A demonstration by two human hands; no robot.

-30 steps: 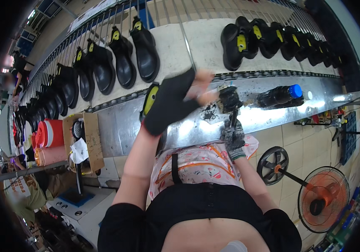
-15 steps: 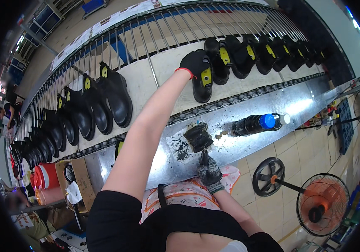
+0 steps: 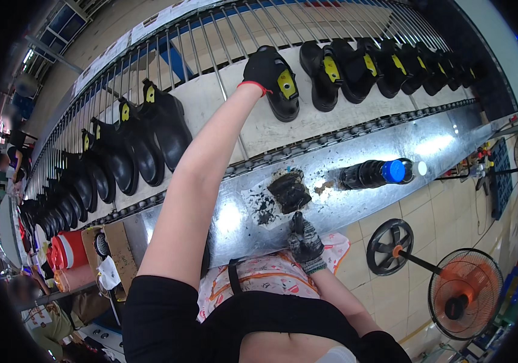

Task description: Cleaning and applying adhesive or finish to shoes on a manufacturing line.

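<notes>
My left hand [image 3: 259,68], in a black glove with a red cuff, grips the upper end of a black shoe [image 3: 284,107] that has a yellow-green piece inside its opening. The shoe is over the pale belt, its toe toward me. Low over the metal ledge, my right hand [image 3: 307,247] wears a grey glove stained black. Its fingers are closed, and a short dark piece sticks up from them; its kind is unclear. Just beyond that hand lies a blackened pad [image 3: 290,191] on a smeared patch of the ledge.
Several black shoes [image 3: 325,81] stand to the right on the belt, and more black shoes [image 3: 170,130] line its left side. A dark bottle with a blue cap [image 3: 371,174] lies on the metal ledge [image 3: 235,212]. A chain [image 3: 331,140] borders the belt. An orange fan [image 3: 464,293] stands at right.
My left hand has moved the shoe away from me and to the left, widening the gap to the right-hand row. My right hand remains near the pad, slightly farther from it.
</notes>
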